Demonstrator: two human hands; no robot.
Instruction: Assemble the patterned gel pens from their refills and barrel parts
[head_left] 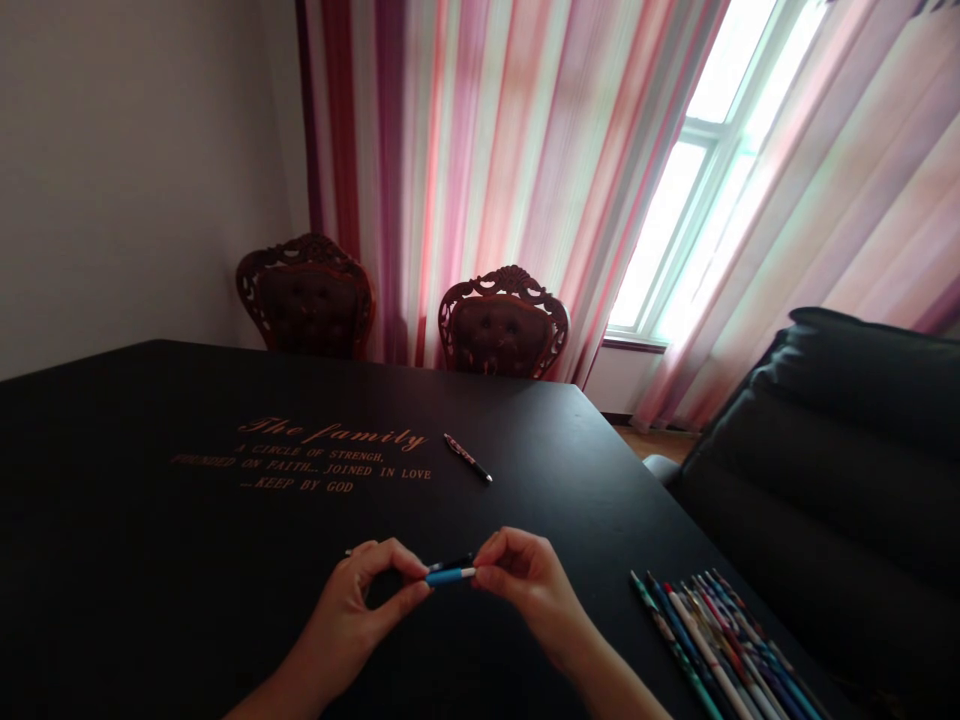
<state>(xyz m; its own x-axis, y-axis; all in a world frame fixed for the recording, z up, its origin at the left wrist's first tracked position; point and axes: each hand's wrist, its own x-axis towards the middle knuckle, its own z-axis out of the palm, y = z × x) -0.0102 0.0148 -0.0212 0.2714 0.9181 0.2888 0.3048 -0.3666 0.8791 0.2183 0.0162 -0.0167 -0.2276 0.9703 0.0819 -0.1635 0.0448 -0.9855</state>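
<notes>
Between my two hands, above the black table [112,500], is a short blue pen piece with a white end [448,577]. The thumb and fingers of my left hand [367,595] pinch its blue end. My right hand [529,590] is closed at the white end, its fingertips partly covering it. Just behind the blue piece shows a dark pen [454,562]; whether it is held or lies on the table, I cannot tell. A patterned pen with a silver tip [468,458] lies on the table beyond my hands.
At the right edge of the table lies a row of several pens [720,640]. Gold lettering [334,455] is printed on the tabletop. Two carved chairs [504,325] stand at the far side, and a black leather seat [825,480] is on the right.
</notes>
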